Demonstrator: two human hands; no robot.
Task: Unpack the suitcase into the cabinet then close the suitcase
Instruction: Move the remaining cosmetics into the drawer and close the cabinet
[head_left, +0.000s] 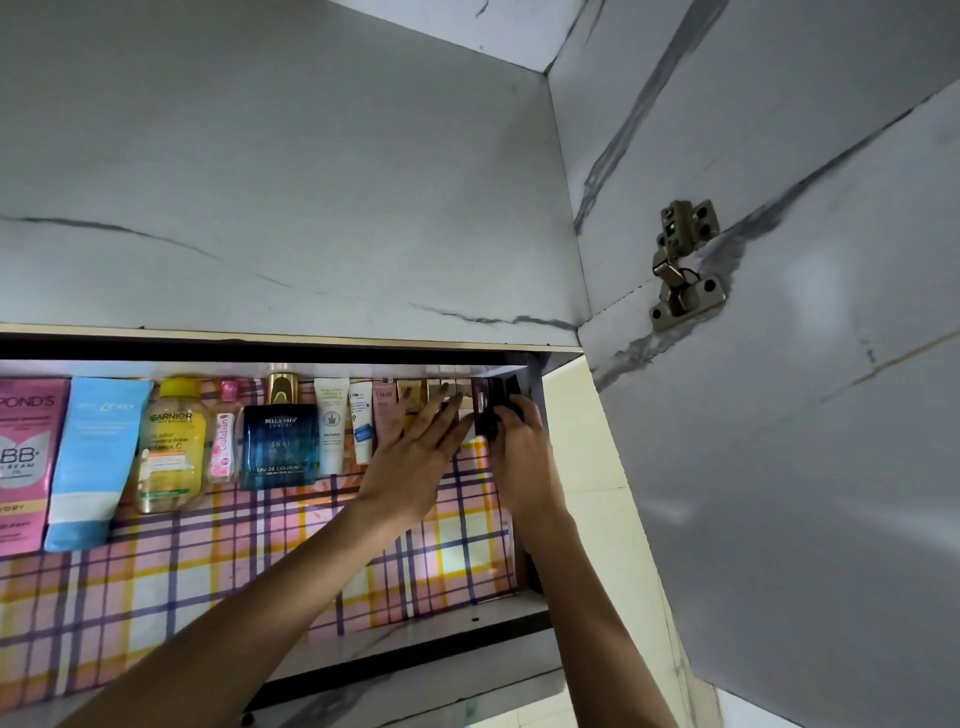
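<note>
pink pack (28, 457) POND'S BB+, yellow bottle (171, 447) GARNIER, blue bottle (280, 447) BELLA VITA

Head camera tilts upward, close to cabinet (291, 156).

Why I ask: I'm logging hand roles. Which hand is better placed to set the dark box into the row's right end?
Right. The right hand holds the dark box at the row's right end; the left hand, fingers straight, rests against the neighbouring small items.

On the cabinet shelf (260, 545), left hand (415, 460) flat against small boxes (408, 395), right hand (522, 457) around a dark box (482, 415)
</note>
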